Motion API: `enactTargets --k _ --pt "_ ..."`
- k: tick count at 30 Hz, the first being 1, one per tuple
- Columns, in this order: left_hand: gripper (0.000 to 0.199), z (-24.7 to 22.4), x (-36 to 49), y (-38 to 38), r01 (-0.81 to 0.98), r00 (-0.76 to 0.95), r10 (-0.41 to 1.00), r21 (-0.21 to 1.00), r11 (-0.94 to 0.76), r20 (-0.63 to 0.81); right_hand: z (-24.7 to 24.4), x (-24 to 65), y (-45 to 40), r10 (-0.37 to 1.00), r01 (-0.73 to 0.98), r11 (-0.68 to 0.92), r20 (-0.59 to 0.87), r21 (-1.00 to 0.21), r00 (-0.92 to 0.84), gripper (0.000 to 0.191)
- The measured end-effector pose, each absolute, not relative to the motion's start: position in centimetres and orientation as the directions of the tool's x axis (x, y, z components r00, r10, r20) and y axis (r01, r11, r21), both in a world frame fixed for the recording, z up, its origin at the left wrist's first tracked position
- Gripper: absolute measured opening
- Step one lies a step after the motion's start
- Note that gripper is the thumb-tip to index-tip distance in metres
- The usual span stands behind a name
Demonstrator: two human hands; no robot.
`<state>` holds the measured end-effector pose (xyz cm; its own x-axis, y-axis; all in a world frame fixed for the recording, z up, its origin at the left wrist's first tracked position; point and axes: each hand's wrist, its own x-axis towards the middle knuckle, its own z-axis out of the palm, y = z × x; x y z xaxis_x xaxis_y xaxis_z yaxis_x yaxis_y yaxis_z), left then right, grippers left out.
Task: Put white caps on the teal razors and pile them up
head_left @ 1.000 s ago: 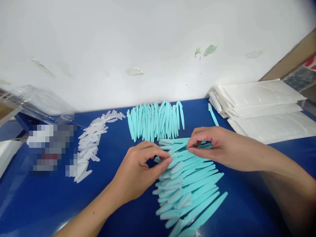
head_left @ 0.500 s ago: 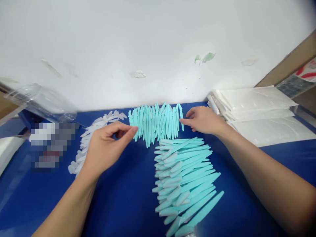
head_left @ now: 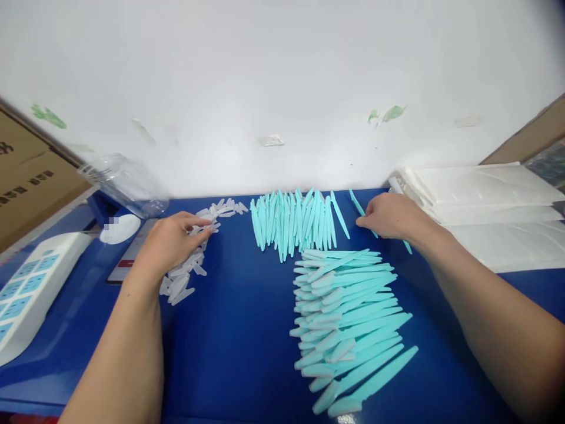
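My left hand point(head_left: 174, 241) is at the pile of small translucent caps point(head_left: 179, 280), its thumb and index finger closed around one cap near the pile's upper right. Right of the row of teal sticks point(head_left: 286, 221), my right hand point(head_left: 392, 215) has its fingers pinched on a single teal stick point(head_left: 356, 202), which slants past the fingertips. Part of another teal stick point(head_left: 406, 246) shows below the right wrist. A larger stack of teal pieces with pale covered ends point(head_left: 348, 318) lies in front of the row.
White plastic bags point(head_left: 494, 188) are stacked at the right. At the left are a clear jar point(head_left: 132, 182), a white oval object point(head_left: 120, 228), a phone-like item point(head_left: 132, 253), a white case with blue compartments point(head_left: 39, 288) and a cardboard box point(head_left: 35, 171). A white wall point(head_left: 265, 76) stands behind.
The view has turned left, showing more of the box and case. My left hand has moved onto the caps and closed there. My right hand is farther from the row, at a separate teal stick.
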<state>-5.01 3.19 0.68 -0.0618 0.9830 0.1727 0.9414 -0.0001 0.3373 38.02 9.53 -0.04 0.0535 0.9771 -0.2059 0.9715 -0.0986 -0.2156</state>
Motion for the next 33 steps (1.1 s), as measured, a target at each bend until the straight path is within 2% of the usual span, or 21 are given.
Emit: enactTargets --k 4,6,8,10,12,15,18,22,33 --pt "0.026 -0.7 -5.4 3.9 0.967 -0.010 0.993 0.253 -0.021 0.122 1.1 38.5 6.9 0.996 0.953 -0.017 -0.085 -0.304 -0.009 0.012" --pt "0.029 -0.7 -5.5 3.9 0.972 0.015 0.993 0.232 -0.042 0.119 1.8 38.6 5.3 0.990 0.908 0.044 -0.102 -0.417 -0.095 0.015" --pt "0.030 -0.3 -5.3 3.7 0.972 0.060 0.989 0.217 -0.089 0.135 2.3 38.6 3.8 0.964 0.789 0.083 -0.151 -0.608 -0.218 0.020" --pt "0.029 0.3 -4.6 3.3 0.962 0.076 0.982 0.247 -0.117 0.171 2.3 38.5 2.8 0.928 0.634 0.073 -0.181 -0.770 -0.326 0.026" --pt "0.029 1.0 -3.0 2.6 0.918 0.022 0.981 0.386 -0.096 0.193 2.0 38.4 2.3 0.899 0.527 0.053 -0.189 -0.848 -0.395 0.033" --pt "0.034 1.2 0.8 1.4 0.666 -0.029 0.996 0.744 -0.047 0.088 1.5 38.2 1.9 0.866 0.484 0.061 -0.195 -0.873 -0.461 0.036" --pt "0.031 0.7 4.6 0.5 0.428 0.118 0.993 0.904 -0.022 -0.032 1.4 37.8 1.6 0.830 0.486 0.079 -0.213 -0.870 -0.515 0.034" --pt "0.024 0.1 6.8 0.1 0.319 0.196 0.980 0.947 -0.034 -0.031 1.9 37.7 1.3 0.814 0.458 0.074 -0.211 -0.886 -0.540 0.030" --pt "0.020 -0.1 5.9 -0.3 0.360 0.278 0.955 0.933 -0.006 -0.101 1.7 38.5 1.5 0.811 0.521 0.055 -0.266 -0.852 -0.521 0.034"
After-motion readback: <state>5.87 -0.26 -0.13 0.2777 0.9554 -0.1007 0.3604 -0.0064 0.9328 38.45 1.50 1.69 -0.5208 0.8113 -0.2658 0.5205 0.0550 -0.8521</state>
